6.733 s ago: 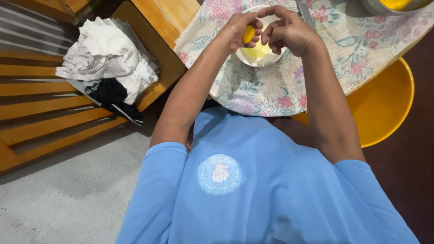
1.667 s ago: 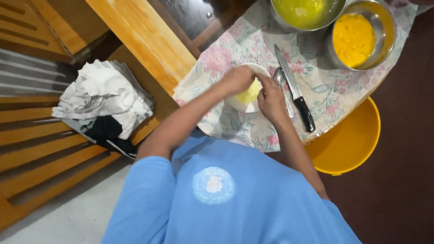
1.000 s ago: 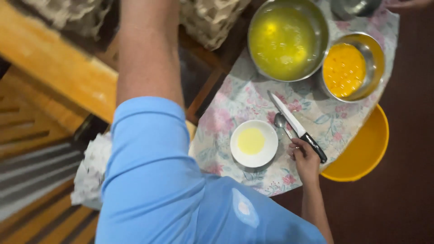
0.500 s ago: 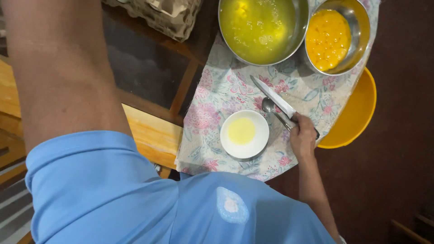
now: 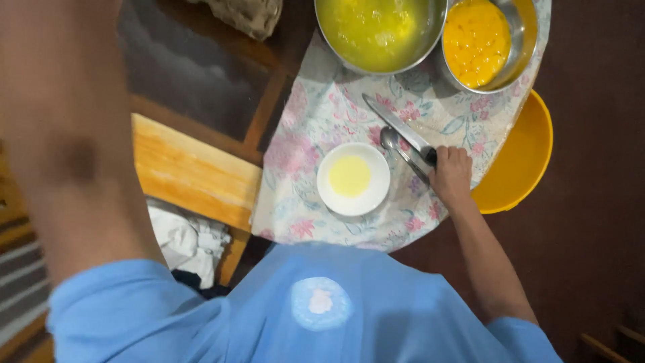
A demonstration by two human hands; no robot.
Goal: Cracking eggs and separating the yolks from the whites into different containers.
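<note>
Now the right hand (image 5: pixel 451 173) is clenched on the knife (image 5: pixel 398 128) handle beside a spoon (image 5: pixel 391 140), right of the white bowl (image 5: pixel 353 179) of yolk. The left hand is out of frame, its state unknowable. Lifting the knife likely needs a firm grip.

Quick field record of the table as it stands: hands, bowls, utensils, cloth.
right hand: closed on the dark handle of the knife, blade flat on the cloth
left hand: out of view; only the raised arm shows, blurred
spoon: lies beside the knife blade
white bowl: holds pale yellow liquid, left of the hand
large metal bowl: yellow-green liquid
smaller metal bowl: orange yolks
floral cloth: under all bowls
yellow tub: lower, at the cloth's right edge
</note>
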